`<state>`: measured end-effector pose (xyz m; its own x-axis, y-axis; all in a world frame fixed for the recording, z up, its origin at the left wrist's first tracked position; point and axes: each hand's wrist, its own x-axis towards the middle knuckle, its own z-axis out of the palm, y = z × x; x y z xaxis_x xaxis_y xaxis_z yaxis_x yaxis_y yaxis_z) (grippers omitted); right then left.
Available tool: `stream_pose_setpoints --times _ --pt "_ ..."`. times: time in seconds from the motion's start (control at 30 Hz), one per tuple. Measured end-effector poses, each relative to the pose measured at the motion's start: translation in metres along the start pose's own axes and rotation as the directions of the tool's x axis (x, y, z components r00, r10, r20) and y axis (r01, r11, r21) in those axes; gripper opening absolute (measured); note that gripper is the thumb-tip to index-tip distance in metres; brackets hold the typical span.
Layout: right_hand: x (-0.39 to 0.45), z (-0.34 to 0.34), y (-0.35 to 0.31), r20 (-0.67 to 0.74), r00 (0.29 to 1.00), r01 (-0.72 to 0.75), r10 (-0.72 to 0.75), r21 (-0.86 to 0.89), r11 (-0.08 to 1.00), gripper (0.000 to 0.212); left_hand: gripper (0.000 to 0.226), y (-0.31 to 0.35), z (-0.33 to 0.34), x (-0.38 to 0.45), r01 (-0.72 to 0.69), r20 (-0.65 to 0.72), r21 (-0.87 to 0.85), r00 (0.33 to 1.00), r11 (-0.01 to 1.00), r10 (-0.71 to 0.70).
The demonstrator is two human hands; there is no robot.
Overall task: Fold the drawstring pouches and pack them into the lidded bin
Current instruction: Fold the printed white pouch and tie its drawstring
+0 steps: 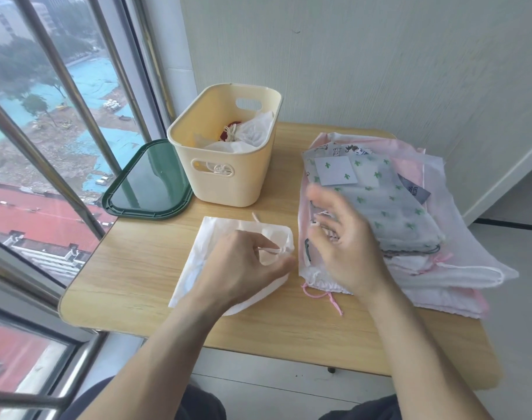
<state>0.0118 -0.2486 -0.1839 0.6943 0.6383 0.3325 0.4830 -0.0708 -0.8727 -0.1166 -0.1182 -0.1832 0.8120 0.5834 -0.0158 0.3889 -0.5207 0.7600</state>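
The fold is under way: the left hand (243, 265) pinches the drawstring of the white pouch (204, 256) lying near the cream bin (228, 147), the right hand (343, 241) hovers spread, so next comes doubling it over.

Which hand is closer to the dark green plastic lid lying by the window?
The left hand. It rests on the white drawstring pouch, to the right of the dark green plastic lid and nearer the person. The right hand hovers farther right, over the pile of pouches.
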Motion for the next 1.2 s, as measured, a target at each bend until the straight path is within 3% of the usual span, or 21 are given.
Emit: stream_pose_setpoints --times 0.1,0.2,0.4,0.67,0.77,0.87,0.97,1.2 --pt "-0.006 0.012 0.007 0.225 0.97 0.143 -0.091 -0.226 0.963 0.042 0.032 0.001 -0.001 -0.001 -0.041 0.025 0.042 0.999 0.998 0.04" --pt "-0.006 0.014 0.008 0.312 0.947 0.164 -0.072 -0.279 0.946 0.027 0.023 -0.004 -0.007 0.0 -0.074 0.062 0.064 0.996 0.995 0.07" --pt "-0.002 0.01 0.008 0.273 0.961 0.121 -0.04 -0.287 0.95 0.006 0.024 -0.012 -0.021 0.004 -0.031 0.125 0.059 0.992 0.998 0.024" --pt "-0.001 0.031 0.012 0.32 0.947 0.171 -0.041 -0.391 0.904 0.006 0.022 -0.021 -0.023 0.008 0.049 -0.03 0.186 0.999 0.981 -0.044" --pt "0.001 0.033 0.01 0.289 0.957 0.126 -0.004 -0.403 0.906 0.007 0.021 -0.02 -0.027 0.009 0.069 -0.095 0.127 0.994 0.99 -0.057" --pt "0.003 0.03 0.009 0.203 0.979 0.048 0.026 -0.35 0.935 0.007 0.018 -0.019 -0.033 0.01 0.058 -0.243 0.005 0.968 0.998 -0.055" --pt "0.006 0.025 0.01 0.141 0.988 -0.029 0.068 -0.262 0.965 0.008 0.015 -0.016 -0.037 0.01 0.05 -0.307 -0.006 0.95 0.999 -0.049" --pt "0.007 0.016 0.005 0.146 0.983 -0.08 0.111 -0.202 0.976 0.01 0.015 -0.015 -0.038 0.012 0.049 -0.317 0.0 0.947 0.999 -0.047"
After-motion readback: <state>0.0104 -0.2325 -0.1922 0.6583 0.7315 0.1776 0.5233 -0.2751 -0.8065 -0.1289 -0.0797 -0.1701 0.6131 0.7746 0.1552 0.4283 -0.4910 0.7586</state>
